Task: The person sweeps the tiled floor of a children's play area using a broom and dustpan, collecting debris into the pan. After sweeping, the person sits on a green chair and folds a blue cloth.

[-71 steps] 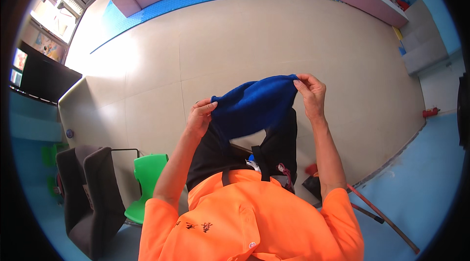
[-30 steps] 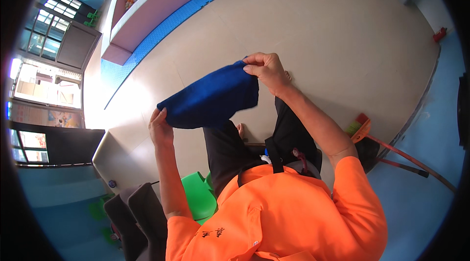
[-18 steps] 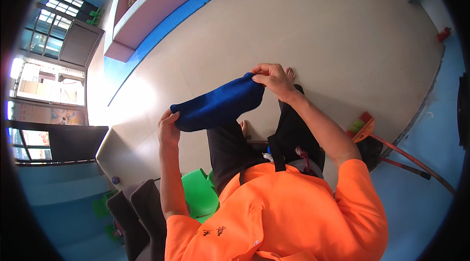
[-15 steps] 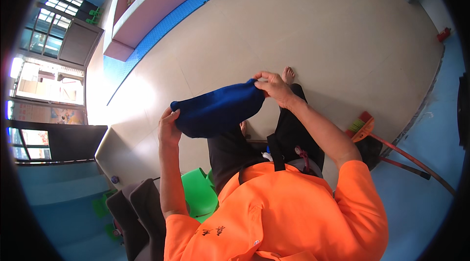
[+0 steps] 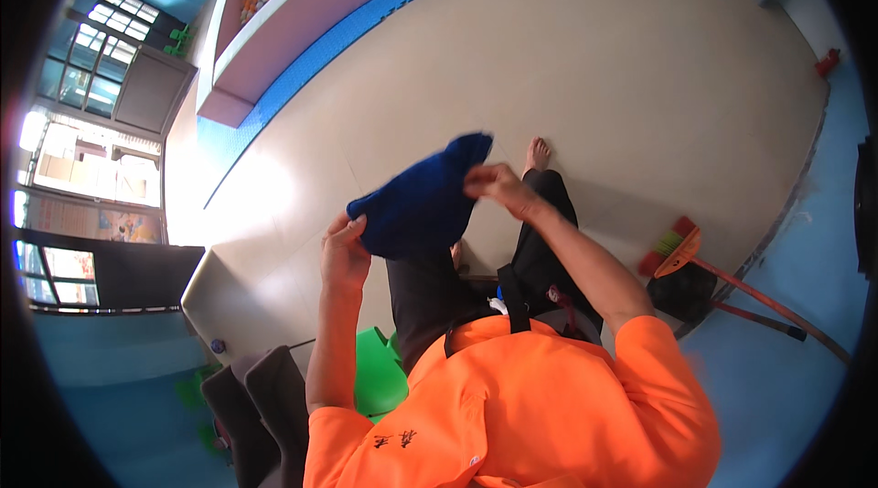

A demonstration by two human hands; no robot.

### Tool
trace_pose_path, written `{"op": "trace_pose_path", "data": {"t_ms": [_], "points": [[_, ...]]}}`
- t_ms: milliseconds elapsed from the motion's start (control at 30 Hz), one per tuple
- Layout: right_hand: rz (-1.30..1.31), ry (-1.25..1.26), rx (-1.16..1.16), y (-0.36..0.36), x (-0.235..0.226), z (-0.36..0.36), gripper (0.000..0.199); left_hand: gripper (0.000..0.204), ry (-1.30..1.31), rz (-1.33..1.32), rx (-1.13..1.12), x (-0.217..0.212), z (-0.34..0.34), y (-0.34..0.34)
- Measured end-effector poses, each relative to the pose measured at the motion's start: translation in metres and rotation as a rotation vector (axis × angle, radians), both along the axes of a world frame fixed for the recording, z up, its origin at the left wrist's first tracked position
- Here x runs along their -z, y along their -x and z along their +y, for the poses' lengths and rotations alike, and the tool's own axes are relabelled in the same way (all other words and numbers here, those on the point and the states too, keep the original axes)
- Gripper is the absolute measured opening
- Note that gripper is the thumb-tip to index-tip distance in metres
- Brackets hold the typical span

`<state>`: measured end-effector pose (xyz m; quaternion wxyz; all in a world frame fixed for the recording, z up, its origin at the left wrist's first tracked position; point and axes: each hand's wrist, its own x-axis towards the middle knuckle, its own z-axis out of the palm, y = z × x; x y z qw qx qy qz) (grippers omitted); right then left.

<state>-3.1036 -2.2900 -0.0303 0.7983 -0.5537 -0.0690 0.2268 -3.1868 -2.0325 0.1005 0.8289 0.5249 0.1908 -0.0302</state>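
A dark blue cloth (image 5: pixel 416 204) is held up in front of my knees, its surface creased. My left hand (image 5: pixel 346 250) pinches its left corner, thumb on the near side. At the cloth's right edge is my right hand (image 5: pixel 503 191), slightly blurred, its fingers bent together against the edge. Above those fingers the far right corner sticks up and flops loosely. The fingertips of my right hand are partly hidden at the cloth.
A green chair (image 5: pixel 379 374) and dark grey seats (image 5: pixel 265 406) stand at my left. To my right a broom (image 5: pixel 677 250) with a red handle leans beside a black dustpan (image 5: pixel 684 296). A padded ball pit (image 5: pixel 274 40) edged with blue matting (image 5: pixel 320 49) lies far left.
The cloth has gone from stretched wide to bunched and tilted, its right corner now raised. My hands are closer together; the right has moved slightly down, the left slightly right.
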Motion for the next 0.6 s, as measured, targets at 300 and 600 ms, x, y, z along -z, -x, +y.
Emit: {"op": "trace_pose_path", "data": {"t_ms": [300,600], "points": [[-0.122,0.127,0.373,-0.003,-0.003,-0.026,0.016,0.023,-0.132,0.09,-0.131,0.027,0.035,0.007],[-0.489,0.501,0.509,-0.015,-0.043,-0.035,0.012,0.022,-0.063,0.114,-0.167,0.049,0.028,0.01]]}}
